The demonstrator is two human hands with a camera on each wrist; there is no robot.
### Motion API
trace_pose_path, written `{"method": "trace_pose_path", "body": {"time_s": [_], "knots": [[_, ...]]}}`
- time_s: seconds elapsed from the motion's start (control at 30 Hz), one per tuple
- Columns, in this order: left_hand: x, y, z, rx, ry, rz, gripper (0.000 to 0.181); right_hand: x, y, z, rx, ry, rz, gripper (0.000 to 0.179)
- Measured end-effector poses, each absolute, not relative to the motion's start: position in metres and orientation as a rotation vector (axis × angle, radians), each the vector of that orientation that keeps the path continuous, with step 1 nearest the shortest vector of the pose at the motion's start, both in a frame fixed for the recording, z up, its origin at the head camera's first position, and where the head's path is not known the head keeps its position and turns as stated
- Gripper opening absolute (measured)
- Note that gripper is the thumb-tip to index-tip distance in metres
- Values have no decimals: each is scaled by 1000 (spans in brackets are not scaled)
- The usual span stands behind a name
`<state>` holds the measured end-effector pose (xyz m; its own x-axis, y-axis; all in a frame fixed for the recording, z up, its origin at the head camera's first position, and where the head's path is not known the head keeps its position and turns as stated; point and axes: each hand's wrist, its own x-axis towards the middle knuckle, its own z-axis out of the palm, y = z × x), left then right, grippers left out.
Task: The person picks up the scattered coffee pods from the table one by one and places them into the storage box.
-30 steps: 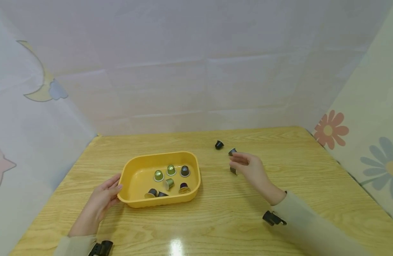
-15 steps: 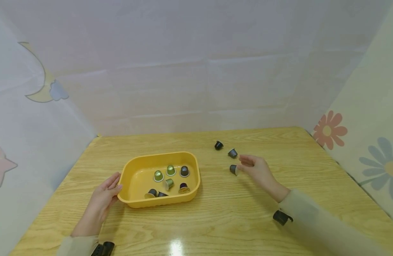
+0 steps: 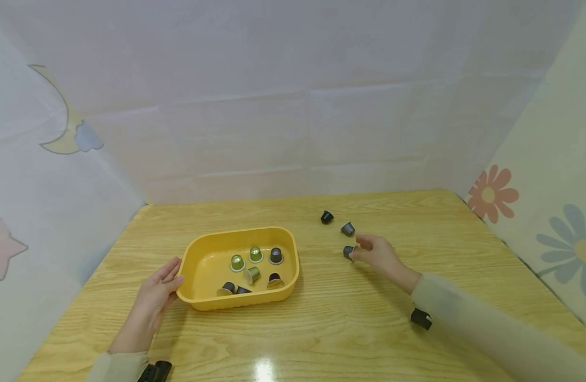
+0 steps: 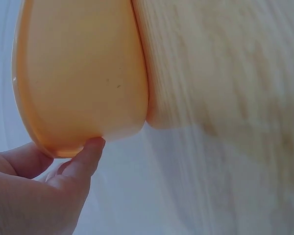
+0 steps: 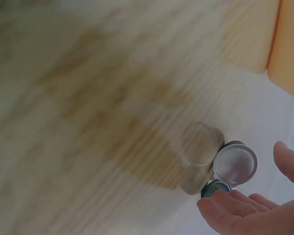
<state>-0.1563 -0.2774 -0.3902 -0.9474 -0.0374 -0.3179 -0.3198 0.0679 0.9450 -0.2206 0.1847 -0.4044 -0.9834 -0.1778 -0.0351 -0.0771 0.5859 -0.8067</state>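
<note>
My left hand holds the left end of a yellow plastic tub; in the left wrist view its thumb lies over the rim and its fingers are on the outer wall. Several coffee capsules are in the tub, among them a green one and a dark one. On the wooden table, my right hand is at a dark grey capsule. In the right wrist view the silvery lid of that capsule faces the gap between its parted thumb and fingers.
Beyond the right hand lie a grey capsule and a black capsule. The table ends at a pale cloth backdrop, with printed cloth walls on both sides.
My right hand first drew back to the right, uncovering the nearest capsule and the grey one behind it, then came slightly left to the nearest capsule. My left hand and the tub stayed put.
</note>
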Motion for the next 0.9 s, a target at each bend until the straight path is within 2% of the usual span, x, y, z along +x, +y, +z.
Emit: {"method": "trace_pose_path", "body": {"time_s": [0.57, 0.9], "knots": [[-158, -278, -390, -379, 2167, 1943, 63, -231, 174, -411, -239, 2806, -1143, 55], [-158, -277, -389, -386, 2153, 1965, 63, -233, 176, -411, -257, 2826, -1166, 50]]}}
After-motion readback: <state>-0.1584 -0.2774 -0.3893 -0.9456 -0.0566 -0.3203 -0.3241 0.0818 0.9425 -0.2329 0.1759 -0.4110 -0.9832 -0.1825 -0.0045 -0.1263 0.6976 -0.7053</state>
